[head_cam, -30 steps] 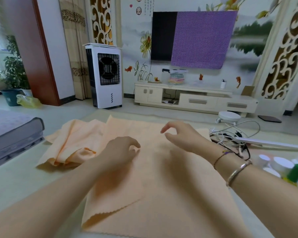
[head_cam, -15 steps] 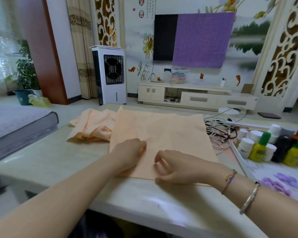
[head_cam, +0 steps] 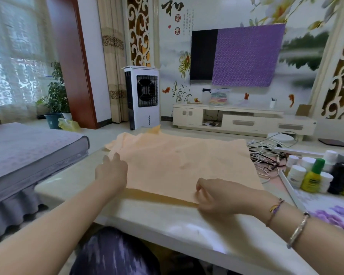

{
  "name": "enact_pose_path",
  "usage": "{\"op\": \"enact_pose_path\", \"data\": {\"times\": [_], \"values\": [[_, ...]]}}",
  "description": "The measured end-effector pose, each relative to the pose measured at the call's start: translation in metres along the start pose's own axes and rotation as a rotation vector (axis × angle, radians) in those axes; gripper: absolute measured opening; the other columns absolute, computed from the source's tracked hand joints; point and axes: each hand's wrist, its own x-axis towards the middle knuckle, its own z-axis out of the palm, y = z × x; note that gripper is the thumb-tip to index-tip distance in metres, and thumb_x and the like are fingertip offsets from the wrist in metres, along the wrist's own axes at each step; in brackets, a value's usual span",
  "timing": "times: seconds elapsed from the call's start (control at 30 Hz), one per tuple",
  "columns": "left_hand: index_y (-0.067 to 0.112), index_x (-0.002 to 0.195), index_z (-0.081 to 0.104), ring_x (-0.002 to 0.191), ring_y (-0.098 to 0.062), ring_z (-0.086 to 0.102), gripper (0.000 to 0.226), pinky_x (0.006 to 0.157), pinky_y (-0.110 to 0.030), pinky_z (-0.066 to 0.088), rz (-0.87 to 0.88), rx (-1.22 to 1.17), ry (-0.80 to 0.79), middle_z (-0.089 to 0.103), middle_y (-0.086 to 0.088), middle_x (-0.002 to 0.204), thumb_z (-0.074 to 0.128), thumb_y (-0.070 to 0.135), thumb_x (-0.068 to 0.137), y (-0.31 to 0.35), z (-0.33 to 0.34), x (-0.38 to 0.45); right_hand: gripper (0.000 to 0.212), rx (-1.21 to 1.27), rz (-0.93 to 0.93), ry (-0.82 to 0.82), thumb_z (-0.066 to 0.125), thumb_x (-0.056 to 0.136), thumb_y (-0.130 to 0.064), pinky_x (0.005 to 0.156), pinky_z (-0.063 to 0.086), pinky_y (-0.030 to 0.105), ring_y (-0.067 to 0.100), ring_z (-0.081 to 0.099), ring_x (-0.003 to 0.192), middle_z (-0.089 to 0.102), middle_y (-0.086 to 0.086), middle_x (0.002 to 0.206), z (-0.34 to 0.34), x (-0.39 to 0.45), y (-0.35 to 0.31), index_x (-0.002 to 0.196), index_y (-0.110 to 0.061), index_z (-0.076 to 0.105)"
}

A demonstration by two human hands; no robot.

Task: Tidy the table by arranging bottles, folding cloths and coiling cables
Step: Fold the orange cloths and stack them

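The orange cloth [head_cam: 179, 165] lies spread flat across the middle of the surface [head_cam: 167, 221], its near hem parallel to the near edge and set back from it. A second, crumpled orange cloth [head_cam: 123, 140] sits at the far left corner, partly under the flat one. The tangled cables [head_cam: 266, 157] lie just beside the flat cloth toward the right edge, and the bottles [head_cam: 313, 175] stand grouped at the right edge.

Handling: the cloth appears thin, light and limp. It should crease readily and slide on the smooth surface, so it likely needs to be pinned with one hand while the other lifts. Take hold at the corners or along a hem; a grip in the middle would bunch it.

Hand state: the left hand [head_cam: 111, 171] rests on the cloth's left edge with fingers extended and slightly spread, pressing down. The right hand [head_cam: 214, 197] has its fingers curled at the near hem and appears to pinch it.

Change from half a second earlier: the left hand has travelled from the near hem outward to the left edge. The right hand remains at the near hem.
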Motion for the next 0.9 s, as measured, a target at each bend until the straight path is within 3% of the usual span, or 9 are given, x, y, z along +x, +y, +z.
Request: {"op": "enact_pose_path", "data": {"times": [0.07, 0.13, 0.23, 0.33, 0.43, 0.53, 0.6, 0.7, 0.9], "values": [[0.02, 0.131, 0.047, 0.143, -0.033, 0.012, 0.038, 0.111, -0.046, 0.026, 0.065, -0.011, 0.025, 0.018, -0.003, 0.155, 0.038, 0.014, 0.095, -0.001, 0.002, -0.003, 0.037, -0.013, 0.017, 0.036, 0.042, 0.095, -0.044, 0.088, 0.044, 0.034, 0.023, 0.051, 0.108, 0.057, 0.004, 0.117, 0.001, 0.0, -0.003, 0.124, -0.021, 0.042], [0.028, 0.139, 0.041, 0.147, -0.026, 0.008, 0.039, 0.117, -0.044, 0.014, 0.237, -0.134, 0.12, 0.015, 0.004, 0.159, 0.037, 0.03, 0.1, 0.002, 0.002, -0.008, 0.034, -0.077, 0.015, 0.04, 0.044, 0.094, -0.035, 0.085, 0.043, 0.034, 0.025, 0.051, 0.11, 0.056, 0.005, 0.119, 0.002, 0.0, -0.006, 0.124, -0.019, 0.041], [0.035, 0.144, 0.036, 0.143, -0.008, 0.021, 0.064, 0.117, -0.03, 0.016, 0.552, -0.506, -0.034, 0.024, 0.014, 0.155, 0.051, 0.061, 0.087, 0.013, -0.003, -0.028, 0.03, -0.197, 0.016, 0.041, 0.045, 0.092, -0.021, 0.073, 0.037, 0.033, 0.028, 0.052, 0.109, 0.053, 0.007, 0.119, 0.004, 0.0, -0.006, 0.121, -0.015, 0.039], [0.034, 0.148, 0.028, 0.141, -0.005, 0.024, 0.079, 0.115, -0.025, 0.019, 0.672, -0.468, -0.123, 0.026, 0.016, 0.154, 0.056, 0.066, 0.082, 0.025, -0.002, -0.045, 0.026, -0.234, 0.103, 0.113, 0.041, 0.092, -0.012, 0.069, 0.031, 0.031, 0.03, 0.054, 0.108, 0.053, 0.011, 0.117, 0.002, -0.001, -0.005, 0.118, -0.013, 0.042], [0.028, 0.149, 0.029, 0.14, -0.009, 0.029, 0.057, 0.112, -0.024, 0.022, 0.631, -0.346, 0.0, 0.03, 0.01, 0.154, 0.049, 0.036, 0.095, 0.029, 0.003, -0.039, 0.019, -0.141, 0.216, 0.269, 0.038, 0.092, -0.011, 0.067, 0.033, 0.033, 0.033, 0.057, 0.099, 0.057, 0.014, 0.109, -0.012, -0.005, 0.0, 0.109, -0.014, 0.044], [0.025, 0.139, 0.046, 0.133, -0.014, 0.04, 0.051, 0.108, -0.028, 0.033, 0.516, -0.361, 0.075, 0.046, 0.006, 0.143, 0.043, 0.01, 0.091, 0.024, 0.002, -0.028, 0.02, -0.084, 0.317, 0.329, 0.037, 0.089, -0.006, 0.063, 0.034, 0.033, 0.033, 0.057, 0.093, 0.057, 0.013, 0.102, -0.03, -0.01, 0.011, 0.106, -0.013, 0.044], [0.027, 0.119, 0.062, 0.117, -0.017, 0.053, 0.043, 0.095, -0.035, 0.045, 0.436, -0.473, 0.121, 0.061, 0.005, 0.124, 0.042, 0.006, 0.086, 0.021, -0.003, -0.024, 0.02, -0.062, 0.367, 0.345, 0.038, 0.088, -0.005, 0.062, 0.035, 0.032, 0.032, 0.057, 0.091, 0.058, 0.012, 0.1, -0.038, -0.016, 0.02, 0.104, -0.013, 0.047], [0.026, 0.095, 0.066, 0.092, -0.018, 0.059, 0.032, 0.078, -0.039, 0.052, 0.343, -0.601, 0.199, 0.065, 0.005, 0.098, 0.041, 0.007, 0.085, 0.02, -0.017, -0.028, 0.017, 0.019, 0.395, 0.381, 0.038, 0.086, -0.006, 0.06, 0.037, 0.033, 0.031, 0.056, 0.088, 0.058, 0.009, 0.097, -0.043, -0.021, 0.031, 0.096, -0.012, 0.05], [0.015, 0.067, 0.046, 0.067, -0.022, 0.049, 0.022, 0.06, -0.032, 0.035, 0.365, -0.678, 0.174, 0.051, -0.001, 0.068, 0.037, 0.005, 0.085, 0.022, -0.052, -0.035, 0.027, 0.223, 0.344, 0.545, 0.035, 0.092, -0.009, 0.053, 0.025, 0.033, 0.022, 0.044, 0.065, 0.048, 0.004, 0.067, -0.065, -0.036, 0.029, 0.066, -0.011, 0.041]]}}
